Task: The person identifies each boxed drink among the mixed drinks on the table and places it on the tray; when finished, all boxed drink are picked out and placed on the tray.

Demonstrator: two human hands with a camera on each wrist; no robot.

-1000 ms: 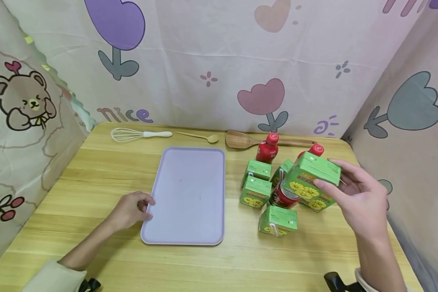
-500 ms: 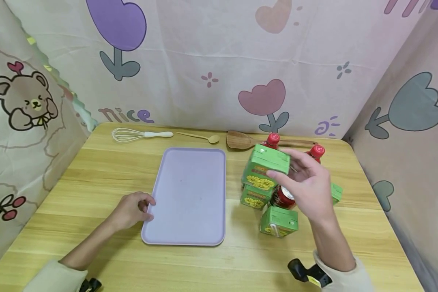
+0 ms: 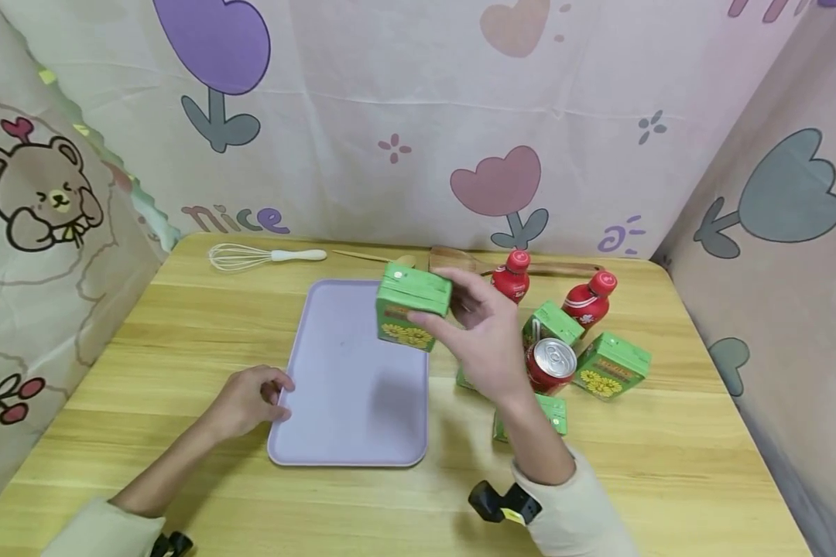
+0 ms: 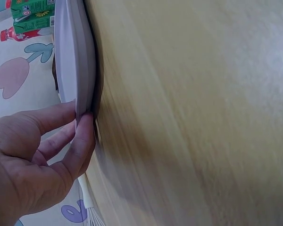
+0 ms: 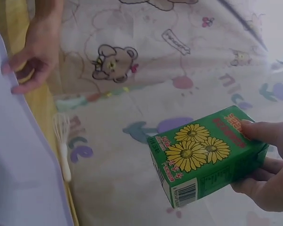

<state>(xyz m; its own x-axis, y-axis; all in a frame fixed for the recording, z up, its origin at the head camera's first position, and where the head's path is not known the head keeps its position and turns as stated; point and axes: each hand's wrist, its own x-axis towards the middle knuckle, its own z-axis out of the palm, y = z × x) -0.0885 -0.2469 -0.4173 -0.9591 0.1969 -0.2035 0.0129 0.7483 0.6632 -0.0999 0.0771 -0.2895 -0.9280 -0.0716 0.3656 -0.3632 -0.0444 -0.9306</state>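
Note:
My right hand (image 3: 484, 340) grips a green drink carton (image 3: 412, 305) with yellow flowers by its right end. Held in the air, the carton overlaps the upper right part of a lilac tray (image 3: 334, 410) and casts a shadow on it. In the right wrist view the carton (image 5: 203, 155) shows its flower print and barcode, thumb on one face and fingers around the other. At the tray's left edge, my left hand (image 3: 247, 402) pinches the rim; the left wrist view shows thumb and fingers on either side of the rim (image 4: 86, 61).
Right of the tray stand a red can (image 3: 553, 363), two red bottles (image 3: 588, 302) and several green cartons (image 3: 613, 363), some partly hidden by my right arm. Along the back lie a whisk (image 3: 296, 254), a small spoon (image 3: 362, 256) and a wooden spatula (image 3: 564, 268).
My right hand has carried the green carton leftward, from over the can and cartons to above the tray. The left hand has stayed on the tray's edge.

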